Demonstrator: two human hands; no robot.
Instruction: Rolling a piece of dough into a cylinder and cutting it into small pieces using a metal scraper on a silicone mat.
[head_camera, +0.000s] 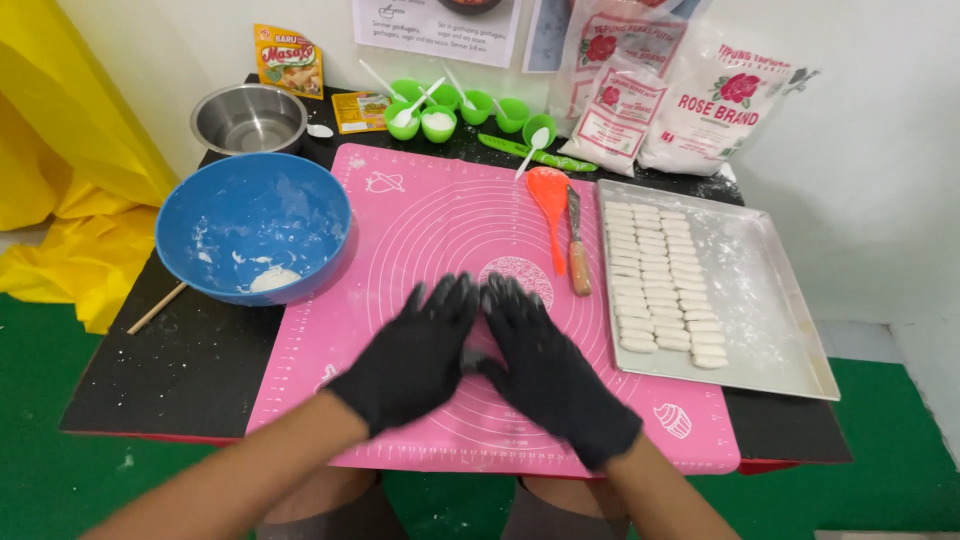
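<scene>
Both hands wear black gloves and lie flat on the pink mat (420, 230), palms down, fingers spread and pointing away; the left hand (415, 350) and the right hand (545, 365) sit side by side, thumbs meeting over a small pale piece of dough (474, 357), which shows only as a sliver between them, so neither hand grips it. The dough lies near the middle of the mat, just below a floured round patch (520, 272).

To the left, a blue bowl (253, 237) smeared with white overlaps the mat's edge; a wooden stick (155, 308) pokes out beneath it; a steel bowl (249, 118) stands behind. To the right, an orange spoon (549, 205) and a wooden-handled knife (577, 245) lie on the mat, beside a floured tray (770, 300) holding rows of small white dough pieces (662, 275). At the back stand green cups (450, 108) with white spoons, and flour bags (680, 100) lean on the wall.
</scene>
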